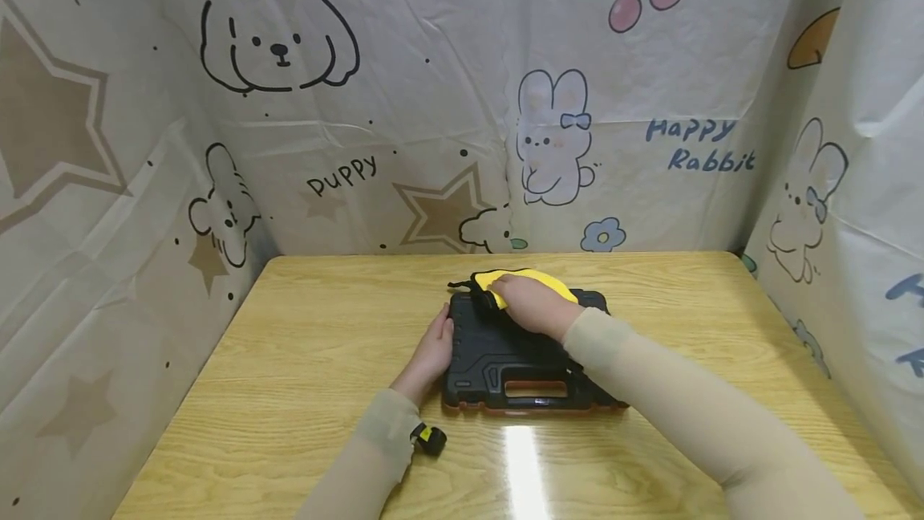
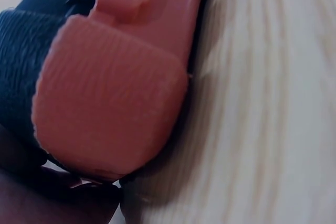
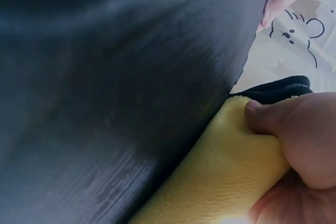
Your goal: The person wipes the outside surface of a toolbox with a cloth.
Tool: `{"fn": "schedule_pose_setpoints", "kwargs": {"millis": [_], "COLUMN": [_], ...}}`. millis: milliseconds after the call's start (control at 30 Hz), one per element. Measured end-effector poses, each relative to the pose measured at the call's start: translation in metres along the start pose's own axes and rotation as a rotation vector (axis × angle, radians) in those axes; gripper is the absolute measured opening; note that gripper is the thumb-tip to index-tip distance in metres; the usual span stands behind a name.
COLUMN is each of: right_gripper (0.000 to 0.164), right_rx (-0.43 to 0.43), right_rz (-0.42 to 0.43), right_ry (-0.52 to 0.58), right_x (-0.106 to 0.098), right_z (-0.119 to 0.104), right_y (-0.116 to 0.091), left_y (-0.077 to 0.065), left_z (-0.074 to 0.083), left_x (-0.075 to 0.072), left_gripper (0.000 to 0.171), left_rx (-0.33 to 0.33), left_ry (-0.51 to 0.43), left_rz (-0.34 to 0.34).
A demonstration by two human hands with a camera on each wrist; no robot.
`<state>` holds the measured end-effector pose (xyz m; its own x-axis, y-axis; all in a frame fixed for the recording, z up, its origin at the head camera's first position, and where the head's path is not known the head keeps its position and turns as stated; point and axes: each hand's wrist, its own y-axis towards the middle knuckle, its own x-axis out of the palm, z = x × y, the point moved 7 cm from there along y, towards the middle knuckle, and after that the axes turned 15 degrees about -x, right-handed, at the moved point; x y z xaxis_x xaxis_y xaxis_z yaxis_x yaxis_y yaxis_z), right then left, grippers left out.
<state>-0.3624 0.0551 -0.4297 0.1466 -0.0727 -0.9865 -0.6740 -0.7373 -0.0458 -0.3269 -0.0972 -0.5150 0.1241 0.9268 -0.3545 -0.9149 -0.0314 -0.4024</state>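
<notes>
A black tool case (image 1: 498, 351) with an orange-red lower half (image 2: 110, 98) lies flat on the table, its handle toward me. My right hand (image 1: 534, 303) grips a yellow cloth (image 1: 541, 279) with black edging over the far part of the lid. In the right wrist view the thumb presses into the plush cloth (image 3: 220, 156), which lies against the black surface (image 3: 115, 93). Along the case's left side, my left hand (image 1: 433, 351) touches the edge with its fingers extended. The right forearm hides the case's right part.
The wooden table (image 1: 325, 343) reaches to a printed curtain (image 1: 433, 103) behind and at both sides. A small black device (image 1: 431, 440) is strapped at the left wrist. Light glares off the tabletop before the case.
</notes>
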Motion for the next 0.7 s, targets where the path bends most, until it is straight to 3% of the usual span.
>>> {"fn": "schedule_pose_setpoints", "kwargs": {"millis": [500,700], "right_gripper": [0.040,0.043], "right_rx": [-0.064,-0.101], "right_rz": [-0.039,-0.079], "right_ry": [-0.061,-0.161], "right_x": [0.002,0.011], "right_z": [-0.032,-0.052], "right_y": [-0.033,-0.052], "left_y": [0.004,0.005], "left_z": [-0.002,-0.002], "left_x": [0.002,0.002], "left_gripper": [0.056,0.056], "left_rx": [-0.036,-0.026], "left_ry": [-0.001,0.016], "left_rz": [-0.007,0.006]}}
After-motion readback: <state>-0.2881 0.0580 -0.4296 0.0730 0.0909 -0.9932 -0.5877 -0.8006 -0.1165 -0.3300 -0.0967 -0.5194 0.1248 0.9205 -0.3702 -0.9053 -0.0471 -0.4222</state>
